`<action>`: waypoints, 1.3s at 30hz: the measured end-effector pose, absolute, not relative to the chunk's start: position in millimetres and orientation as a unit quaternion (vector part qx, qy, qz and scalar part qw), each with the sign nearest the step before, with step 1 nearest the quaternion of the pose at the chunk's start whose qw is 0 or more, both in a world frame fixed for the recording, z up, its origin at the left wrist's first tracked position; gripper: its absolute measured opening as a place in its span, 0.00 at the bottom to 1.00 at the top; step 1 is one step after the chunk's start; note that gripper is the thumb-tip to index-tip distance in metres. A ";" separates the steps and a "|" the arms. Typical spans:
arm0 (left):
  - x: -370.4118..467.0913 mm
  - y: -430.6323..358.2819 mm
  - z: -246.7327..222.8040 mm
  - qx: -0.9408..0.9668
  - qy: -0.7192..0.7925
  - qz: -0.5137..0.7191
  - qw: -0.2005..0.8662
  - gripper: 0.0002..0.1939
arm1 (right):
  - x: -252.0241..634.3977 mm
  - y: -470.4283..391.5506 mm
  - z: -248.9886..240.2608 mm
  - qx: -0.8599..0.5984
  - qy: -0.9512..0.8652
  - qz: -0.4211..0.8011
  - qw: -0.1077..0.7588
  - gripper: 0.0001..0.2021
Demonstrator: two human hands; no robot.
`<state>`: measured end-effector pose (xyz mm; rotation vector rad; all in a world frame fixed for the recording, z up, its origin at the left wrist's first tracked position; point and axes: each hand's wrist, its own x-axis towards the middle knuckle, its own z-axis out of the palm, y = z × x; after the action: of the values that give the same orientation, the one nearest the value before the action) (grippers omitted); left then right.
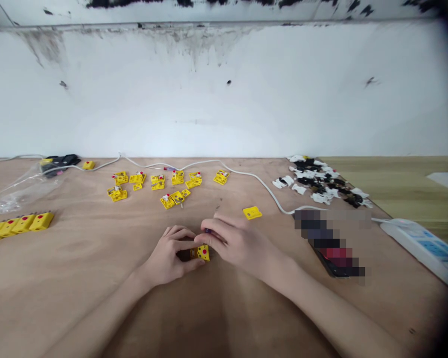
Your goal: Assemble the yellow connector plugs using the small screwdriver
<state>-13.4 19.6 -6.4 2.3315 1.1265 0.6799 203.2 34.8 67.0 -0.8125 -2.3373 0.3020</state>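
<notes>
Near the middle of the wooden table, my left hand (174, 252) grips a small yellow block (203, 252) with a red dot, thumb and fingers on its sides. Just above the block, my right hand (227, 239) is closed in a pinch round a small dark purple piece (208, 230), mostly hidden by the fingers. A flat yellow piece (252, 213) lies on the table beyond my right hand.
Several opened yellow housings (158, 182) lie farther back. Yellow blocks (24, 224) form a row at left, near a clear plastic bag (13, 196). A white cable (263, 184) runs past black and white scraps (315, 179), a pixelated phone-like object (330, 248) and a power strip (421, 246).
</notes>
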 end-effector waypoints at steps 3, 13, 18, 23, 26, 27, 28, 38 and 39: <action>-13.5 19.8 -7.4 0.850 0.408 0.244 0.224 0.16 | 205.5 29.6 68.9 -0.293 -0.917 0.105 0.250 0.11; -12.9 20.1 -8.6 0.853 0.400 0.257 0.214 0.10 | 204.0 26.9 79.4 -0.292 -0.928 0.116 0.201 0.08; -13.9 20.6 -13.5 0.856 0.391 0.268 0.204 0.06 | 198.4 22.8 82.4 -0.263 -0.921 0.176 0.226 0.12; -12.9 20.9 -10.8 0.856 0.388 0.276 0.203 0.05 | 193.1 20.9 83.6 -0.312 -0.912 0.136 0.227 0.04; -11.7 20.2 -7.0 0.856 0.391 0.264 0.210 0.06 | 192.5 20.5 87.3 -0.367 -0.903 0.089 0.206 0.07; -11.4 19.9 -6.1 0.856 0.392 0.260 0.213 0.07 | 192.9 21.2 87.5 -0.380 -0.900 0.078 0.200 0.08; -11.1 19.7 -5.5 0.857 0.393 0.257 0.215 0.08 | 193.4 22.6 86.9 -0.385 -0.898 0.074 0.198 0.08; -11.2 20.6 -5.7 0.849 0.407 0.242 0.233 0.15 | 207.0 35.0 82.2 -0.306 -0.907 0.183 0.225 0.13; -11.4 20.6 -6.3 0.850 0.406 0.242 0.233 0.15 | 208.2 34.9 83.6 -0.305 -0.904 0.200 0.224 0.14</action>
<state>-11.4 20.6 -6.3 2.3340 1.1156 0.6649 208.2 34.9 83.6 -0.8413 -2.4936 0.5514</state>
